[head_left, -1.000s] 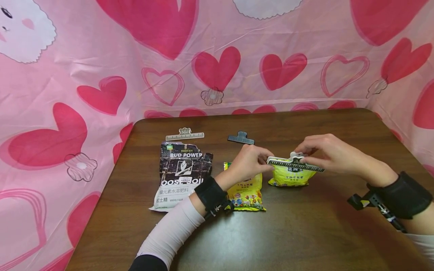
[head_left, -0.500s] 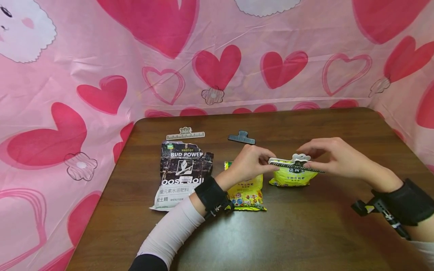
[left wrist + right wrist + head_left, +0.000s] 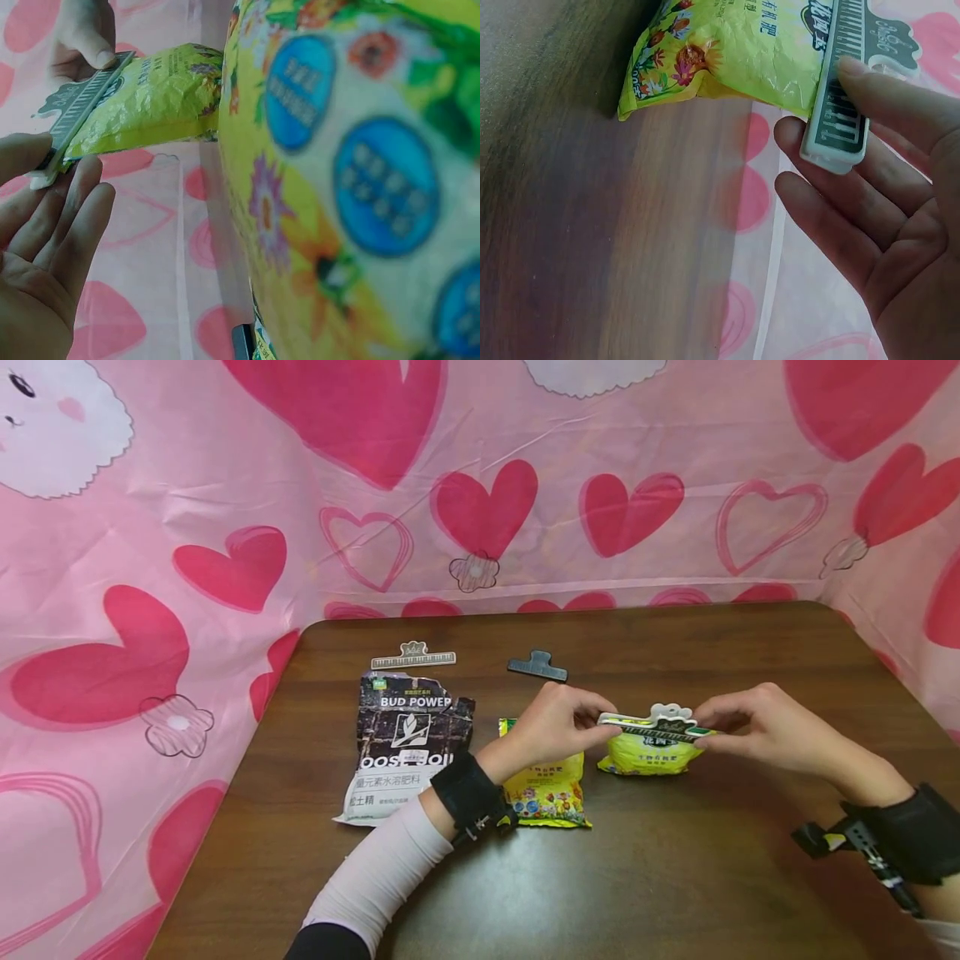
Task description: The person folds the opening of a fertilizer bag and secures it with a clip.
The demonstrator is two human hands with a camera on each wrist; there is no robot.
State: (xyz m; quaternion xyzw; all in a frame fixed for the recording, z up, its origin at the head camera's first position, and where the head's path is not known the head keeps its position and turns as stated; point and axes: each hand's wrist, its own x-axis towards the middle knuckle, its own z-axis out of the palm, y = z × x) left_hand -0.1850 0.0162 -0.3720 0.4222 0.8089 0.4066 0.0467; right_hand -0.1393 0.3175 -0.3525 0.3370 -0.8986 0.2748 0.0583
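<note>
A green-and-white bag clip [image 3: 671, 724] with a piano-key pattern lies across the top of a small yellow fertilizer bag [image 3: 651, 756], which stands upright. My left hand [image 3: 558, 722] pinches the clip's left end between thumb and fingers. At the opposite end, the thumb and fingers of my right hand [image 3: 772, 731] pinch it too. The right wrist view shows the thumb pressing the patterned face of the clip [image 3: 844, 97], fingers behind it. In the left wrist view the bag's top edge goes into the clip [image 3: 86, 101].
Another yellow bag [image 3: 551, 789] lies under my left forearm. Left of it is a black-and-white soil bag [image 3: 412, 735] with a torn top. Behind the bags lie a pale piano-key clip [image 3: 414, 658] and a dark clip [image 3: 537, 666]. A pink heart-print cloth [image 3: 630, 518] hangs behind the table.
My right hand has slid rightward from the clip's handle to its right end. The clip's handle has tilted upright. My left hand has stayed at the left end.
</note>
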